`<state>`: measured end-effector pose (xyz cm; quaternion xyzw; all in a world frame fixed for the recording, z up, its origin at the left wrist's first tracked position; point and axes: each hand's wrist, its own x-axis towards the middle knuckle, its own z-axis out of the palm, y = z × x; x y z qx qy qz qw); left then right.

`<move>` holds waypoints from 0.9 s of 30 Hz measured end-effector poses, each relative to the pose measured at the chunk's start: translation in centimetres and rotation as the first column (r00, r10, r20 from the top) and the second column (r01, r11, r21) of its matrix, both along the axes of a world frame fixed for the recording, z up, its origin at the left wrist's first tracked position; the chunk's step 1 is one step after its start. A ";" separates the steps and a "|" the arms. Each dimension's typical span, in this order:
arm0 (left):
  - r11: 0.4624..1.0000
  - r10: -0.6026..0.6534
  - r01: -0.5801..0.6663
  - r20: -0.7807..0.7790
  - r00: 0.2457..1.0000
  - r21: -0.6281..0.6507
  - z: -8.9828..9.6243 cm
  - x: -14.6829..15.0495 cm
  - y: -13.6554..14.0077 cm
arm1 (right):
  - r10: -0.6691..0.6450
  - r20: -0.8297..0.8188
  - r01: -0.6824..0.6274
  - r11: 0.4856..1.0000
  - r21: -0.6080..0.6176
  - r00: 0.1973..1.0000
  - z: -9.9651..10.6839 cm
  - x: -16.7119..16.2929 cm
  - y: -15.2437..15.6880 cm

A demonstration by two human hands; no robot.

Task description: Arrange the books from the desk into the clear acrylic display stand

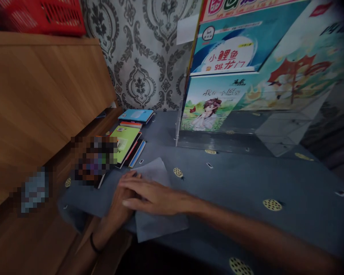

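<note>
1. Right at the heart of it, a pale sheet (160, 226) lies at the near edge of the table, slightly askew, its lower corner reaching the edge; paper or cloth, I cannot tell.
2. Over its left part come the hands! The right hand (154, 196) reaches across, palm down, fingers stretched out close together, thumb set apart from them, with no object visible in its grip.
3. Beneath those fingers sits the left hand (120, 203), partly covered, a dark band (94, 244) round its wrist. How far its fingers are bent, or whether they pinch the sheet, I cannot tell.
4. Under everything runs a blue-grey tablecloth (235, 183), dotted with yellow pineapple-like prints.
5. Just beyond the hands, on the left, we have a lime-green book (126, 141) atop darker ones, and a blue book (136, 115) on another pile behind. A pixelated patch (94, 164) hides whatever lies nearest the table's left edge.
6. Over to the right, a clear stand (218, 141) rises, showing colourful books in tiers; a green-and-blue cover (208, 109) with a drawn figure fills the lower left.
7. And out at the margins: patterned wallpaper (140, 84) behind, a wooden cabinet (46, 88) on the left, and a red basket (50, 15) perched on top.
</note>
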<state>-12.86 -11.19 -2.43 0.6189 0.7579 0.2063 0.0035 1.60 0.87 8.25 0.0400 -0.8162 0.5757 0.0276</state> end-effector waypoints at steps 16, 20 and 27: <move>0.941 0.066 0.107 -0.488 0.870 0.320 -2.6 -1.0 0.6 | -0.417 0.010 0.310 0.691 0.653 0.909 -6.9 0.8 5.5; 0.928 0.002 0.226 -0.611 0.791 0.296 -4.2 -1.9 1.8 | -0.484 -0.009 0.365 0.647 0.669 0.875 -6.9 1.8 5.1; 0.967 -0.048 0.197 -0.648 0.760 0.159 -3.5 0.4 6.6 | -0.521 -0.013 0.386 0.615 0.688 0.853 -6.6 1.6 4.6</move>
